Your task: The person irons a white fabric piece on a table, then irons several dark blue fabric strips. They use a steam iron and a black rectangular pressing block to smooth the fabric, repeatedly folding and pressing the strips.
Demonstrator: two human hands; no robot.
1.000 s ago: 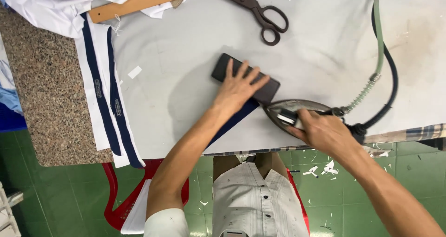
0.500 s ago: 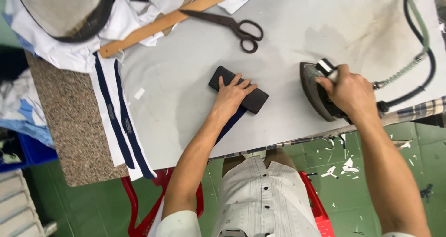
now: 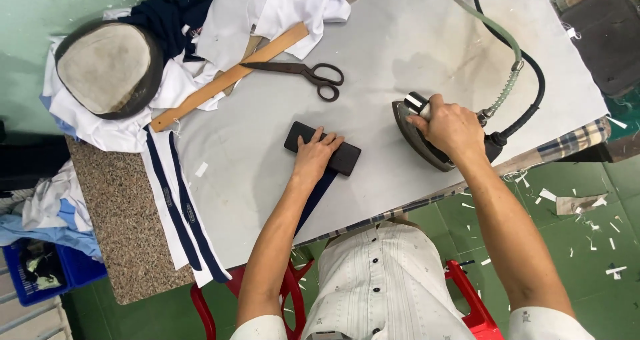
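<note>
My right grip (image 3: pixel 448 128) wraps the iron (image 3: pixel 427 140) handle; my left grip (image 3: pixel 313 155) lies spread flat on the dark block (image 3: pixel 347 159), pinning navy strip (image 3: pixel 319 192) on the counter (image 3: pixel 267 147).

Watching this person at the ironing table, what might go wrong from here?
The iron, gripped by the right hand, stands close to the table's near edge; a nudge might tip it off. Its hoses loop behind the wrist and could snag. The left hand presses a dark block onto a navy strip, so those fingers may be burned if the iron comes near.
</note>
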